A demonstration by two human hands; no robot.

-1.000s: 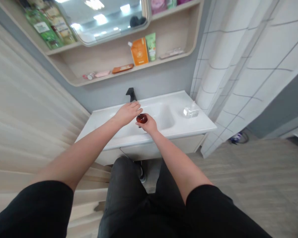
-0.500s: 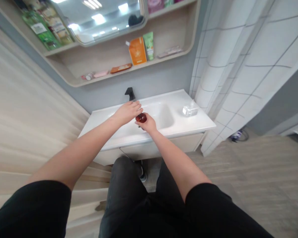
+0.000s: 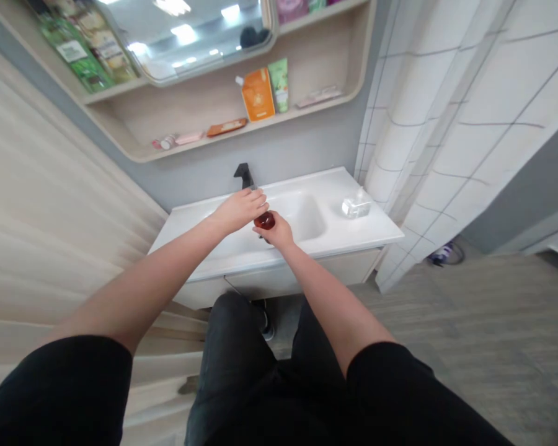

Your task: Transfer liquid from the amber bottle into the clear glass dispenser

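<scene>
Over the basin, my right hand (image 3: 280,231) is wrapped round a small dark red-brown, see-through bottle (image 3: 264,220). Its glossy rounded end faces me. Just left of it and a little higher, my left hand (image 3: 242,207) has its fingers bent together at the bottle's far end. The left palm and whatever the fingers grip there are hidden. Behind the left hand rises a black faucet (image 3: 244,175). Both hands are above the white sink (image 3: 309,217).
A clear pump dispenser (image 3: 356,205) stands on the counter's right side. Above is a shelf (image 3: 325,68) with an orange pouch (image 3: 258,95), a green tube (image 3: 279,85) and small packets. A mirror (image 3: 199,37) hangs there. A pale curtain (image 3: 51,186) borders the left, a tiled wall (image 3: 451,142) the right.
</scene>
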